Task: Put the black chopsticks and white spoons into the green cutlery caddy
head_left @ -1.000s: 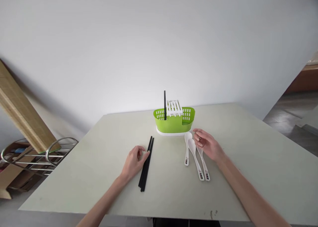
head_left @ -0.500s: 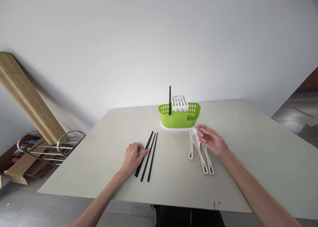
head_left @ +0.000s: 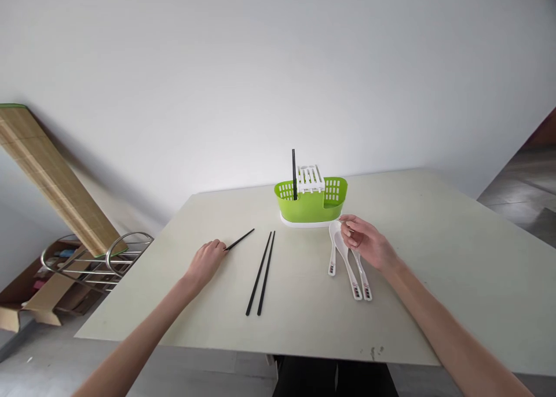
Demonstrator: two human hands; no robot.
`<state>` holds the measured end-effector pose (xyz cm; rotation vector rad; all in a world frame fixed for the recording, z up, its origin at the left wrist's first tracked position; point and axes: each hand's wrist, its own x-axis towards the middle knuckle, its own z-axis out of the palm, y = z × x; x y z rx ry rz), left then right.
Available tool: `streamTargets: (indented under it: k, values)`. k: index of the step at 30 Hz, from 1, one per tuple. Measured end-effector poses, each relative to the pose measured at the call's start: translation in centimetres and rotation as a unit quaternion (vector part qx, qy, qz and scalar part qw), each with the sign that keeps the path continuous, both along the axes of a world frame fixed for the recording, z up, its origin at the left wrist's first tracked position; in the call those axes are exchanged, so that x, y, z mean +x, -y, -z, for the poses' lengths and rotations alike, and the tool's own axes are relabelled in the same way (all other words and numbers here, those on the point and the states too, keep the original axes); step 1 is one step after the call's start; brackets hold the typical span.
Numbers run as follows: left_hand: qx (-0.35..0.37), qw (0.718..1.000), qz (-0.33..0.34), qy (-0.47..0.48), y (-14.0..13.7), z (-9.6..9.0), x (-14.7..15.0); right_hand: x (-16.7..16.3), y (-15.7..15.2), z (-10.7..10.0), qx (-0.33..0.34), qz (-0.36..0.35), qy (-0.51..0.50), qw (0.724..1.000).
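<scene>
**One chopstick pinched, three spoons under the fingers: where we could slip**

Our left hand [head_left: 207,262] is closed around the near end of a single black chopstick [head_left: 240,239], whose tip points up and away toward the green caddy [head_left: 310,201]. We hold it at its very end, so the long free length could swing or roll out of our fingers, and a careless sweep could knock the loose pair of chopsticks [head_left: 261,272] lying just beside it on the table [head_left: 434,258].

Our right hand [head_left: 367,243] rests with curled fingers over the bowls of the white spoons [head_left: 347,263], which lie close together, overlapping, just in front of the caddy. From this angle we cannot tell whether the fingers truly grip a spoon or only touch it. Because the spoons overlap, lifting one may drag or flip its neighbours, and their smooth glaze looks slippery.

The caddy is light plastic with one chopstick [head_left: 294,174] already standing upright in its left compartment; bumping its rim with either hand could tip it or jostle that stick. Working both hands at once splits our attention, which makes each of these slips likelier.
</scene>
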<state>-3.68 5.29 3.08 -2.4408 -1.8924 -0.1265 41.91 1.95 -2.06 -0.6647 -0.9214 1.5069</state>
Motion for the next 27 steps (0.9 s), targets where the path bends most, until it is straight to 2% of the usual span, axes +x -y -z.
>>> streamTargets:
  k: [4,8,10,11,12,14,17,19,21,24,27]
  values:
    - [-0.002,1.000,-0.021,0.019,-1.0,-0.5,0.0,-0.1,0.0,-0.1,-0.001,-0.001,0.005,1.000]
    - [0.006,0.999,-0.014,0.034,-1.5,-1.9,0.8,-0.2,0.0,-0.2,0.002,-0.006,0.000,1.000]
    - [0.040,0.996,0.008,0.085,-1.2,-3.0,2.1,-0.2,0.0,-0.3,0.005,-0.006,-0.001,1.000]
    - [0.068,0.988,0.020,0.139,-0.9,-3.5,3.1,-0.2,0.0,-0.3,0.006,-0.005,0.000,1.000]
    - [0.096,0.972,0.028,0.212,-0.6,-3.9,4.4,-0.2,0.0,-0.4,0.006,-0.004,0.000,1.000]
    - [0.126,0.916,0.016,0.381,0.1,-4.6,7.3,-0.2,0.0,-0.4,0.008,-0.003,-0.001,1.000]
    - [0.059,0.808,-0.008,0.586,0.9,-4.4,12.3,-0.2,0.0,-0.3,0.017,-0.016,0.006,1.000]
    - [0.002,0.741,-0.007,0.671,1.4,-3.7,15.3,-0.2,0.1,-0.3,0.029,-0.034,0.026,0.999]
    - [-0.047,0.688,-0.018,0.724,1.8,-2.6,17.8,-0.2,0.2,-0.5,0.042,-0.056,0.057,0.996]
    - [-0.088,0.641,-0.019,0.762,2.4,-1.3,20.8,-0.2,0.5,-1.0,0.054,-0.098,0.112,0.987]
    - [-0.087,0.638,-0.001,0.765,2.7,-0.6,23.0,-0.4,0.7,-1.3,0.058,-0.159,0.140,0.976]
